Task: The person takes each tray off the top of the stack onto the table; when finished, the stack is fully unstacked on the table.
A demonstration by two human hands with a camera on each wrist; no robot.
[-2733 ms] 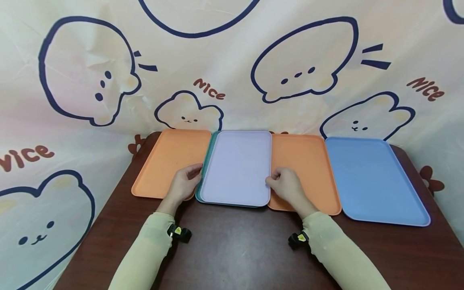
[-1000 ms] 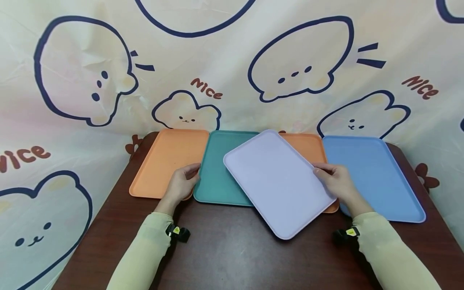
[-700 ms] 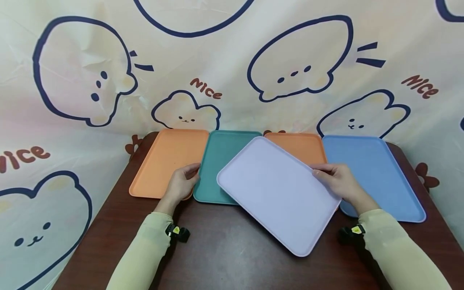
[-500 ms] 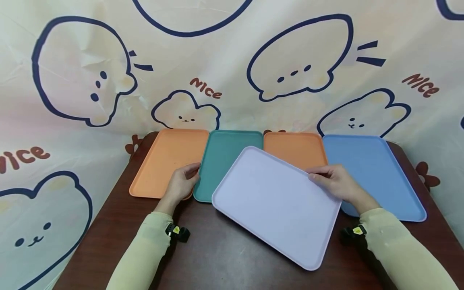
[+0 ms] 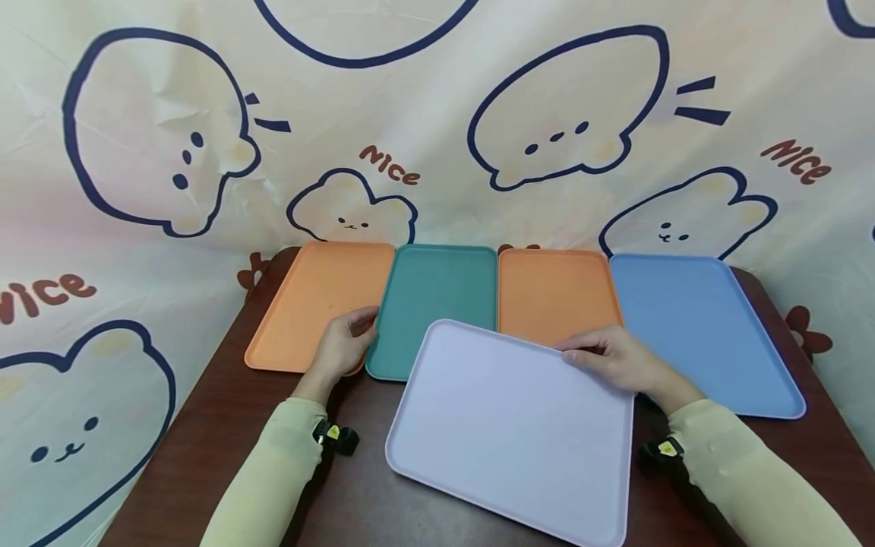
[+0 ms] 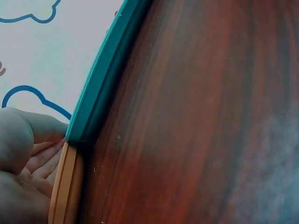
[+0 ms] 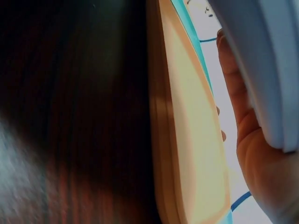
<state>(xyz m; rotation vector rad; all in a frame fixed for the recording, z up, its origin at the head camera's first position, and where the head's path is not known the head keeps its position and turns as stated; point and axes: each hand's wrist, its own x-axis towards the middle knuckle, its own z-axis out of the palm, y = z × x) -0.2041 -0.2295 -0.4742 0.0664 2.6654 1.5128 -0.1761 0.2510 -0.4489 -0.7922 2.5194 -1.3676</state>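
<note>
In the head view, my right hand (image 5: pixel 618 357) grips a lavender tray (image 5: pixel 513 425) by its far right edge. In the right wrist view, the fingers curl beneath the raised lavender tray (image 7: pixel 261 60). The tray is tilted and covers the near corners of the teal and right orange trays. My left hand (image 5: pixel 342 346) rests over the left orange tray (image 5: pixel 328 296), its fingertips and thumb touching the side of the teal tray (image 5: pixel 444 289). In the left wrist view, the thumb (image 6: pixel 46 128) meets the edge of the teal tray (image 6: pixel 100 79).
A second orange tray (image 5: pixel 557 289) and a blue tray (image 5: pixel 711 342) continue the row along the back of the dark wooden table (image 5: pixel 355 501). A cartoon-printed cloth (image 5: pixel 437 114) hangs behind. A small black camera (image 5: pixel 338 439) is strapped to each wrist.
My right hand has drawn the lavender tray off the teal tray, turning it sideways and bringing it nearer. The teal tray and right orange tray are now uncovered. The left hand has stayed put.
</note>
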